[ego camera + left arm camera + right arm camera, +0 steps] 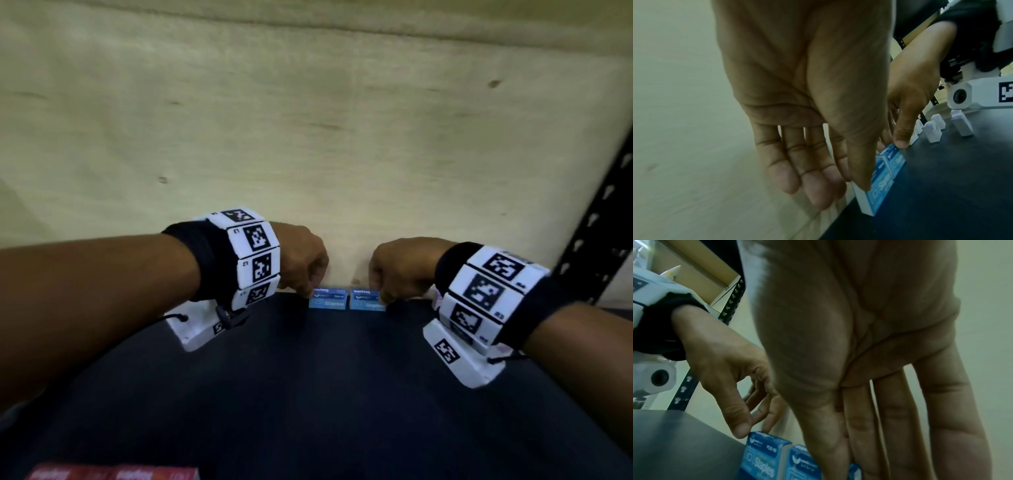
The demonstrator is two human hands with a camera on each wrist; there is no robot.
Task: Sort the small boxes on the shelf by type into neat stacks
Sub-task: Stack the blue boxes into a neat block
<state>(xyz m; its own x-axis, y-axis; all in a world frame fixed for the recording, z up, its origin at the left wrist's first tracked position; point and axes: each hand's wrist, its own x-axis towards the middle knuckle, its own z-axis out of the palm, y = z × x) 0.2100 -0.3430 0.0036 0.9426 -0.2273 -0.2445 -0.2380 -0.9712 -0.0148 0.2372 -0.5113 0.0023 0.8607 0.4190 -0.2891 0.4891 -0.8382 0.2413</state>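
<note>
Two blue staples boxes stand side by side against the back wall of the dark shelf (308, 377): the left box (327, 298) (881, 186) (760, 457) and the right box (366, 299) (895, 155) (803, 465). My left hand (310, 287) (846, 190) pinches the left box, thumb at its front and fingers behind it. My right hand (380, 291) (851, 464) pinches the right box the same way, with the fingers reaching down between box and wall. Both boxes sit on the shelf, close together.
Red boxes (113, 474) lie at the shelf's near left edge. Several small white boxes (935, 131) stand to the right of the blue ones. A black perforated shelf upright (596, 240) rises at the right. A pale wall (308, 120) closes the back.
</note>
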